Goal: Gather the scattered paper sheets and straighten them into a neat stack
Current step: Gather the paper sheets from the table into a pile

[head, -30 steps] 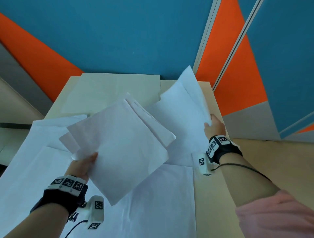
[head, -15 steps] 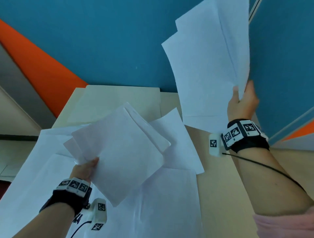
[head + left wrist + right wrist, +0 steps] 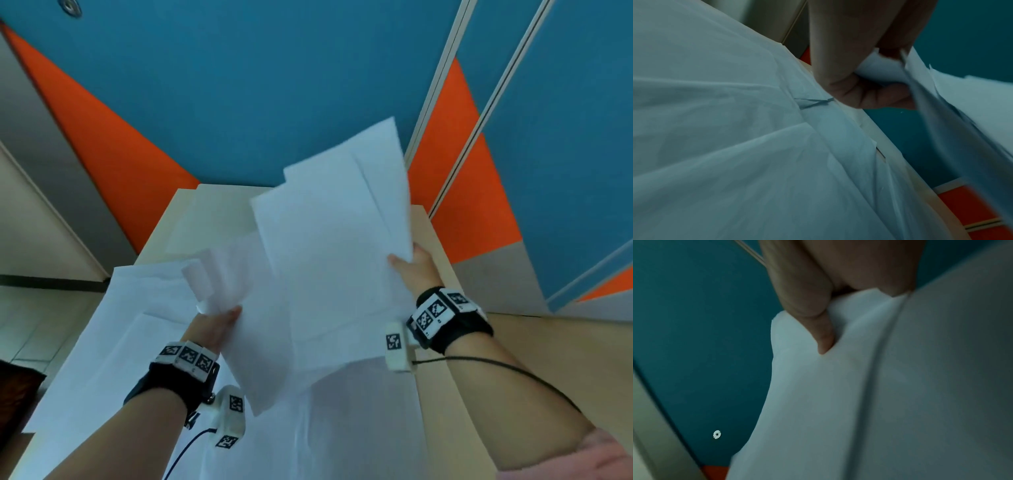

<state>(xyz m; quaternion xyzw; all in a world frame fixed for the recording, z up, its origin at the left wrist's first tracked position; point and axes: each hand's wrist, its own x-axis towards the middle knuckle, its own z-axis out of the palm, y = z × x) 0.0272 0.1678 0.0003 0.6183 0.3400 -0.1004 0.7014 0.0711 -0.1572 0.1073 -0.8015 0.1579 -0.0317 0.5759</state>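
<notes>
My right hand (image 3: 409, 265) pinches a few white sheets (image 3: 329, 246) by their right edge and holds them up, tilted, over the middle of the table. In the right wrist view the thumb (image 3: 822, 337) presses on those sheets (image 3: 900, 386). My left hand (image 3: 219, 320) grips another bundle of sheets (image 3: 253, 308) at its lower left corner, partly under the right-hand sheets. The left wrist view shows my fingers (image 3: 869, 95) curled on that bundle's edge (image 3: 941, 113). More loose sheets (image 3: 113, 342) lie spread flat over the table.
The light wooden table (image 3: 442, 260) ends against a blue and orange wall (image 3: 274, 85). One sheet (image 3: 212, 219) lies at the far end. Bare tabletop shows along the right side. Floor tiles (image 3: 20, 329) lie beyond the left edge.
My right hand has brought its sheets down from high at the upper right and leftward, over the left hand's bundle. The left hand has kept its grip and stayed roughly in place.
</notes>
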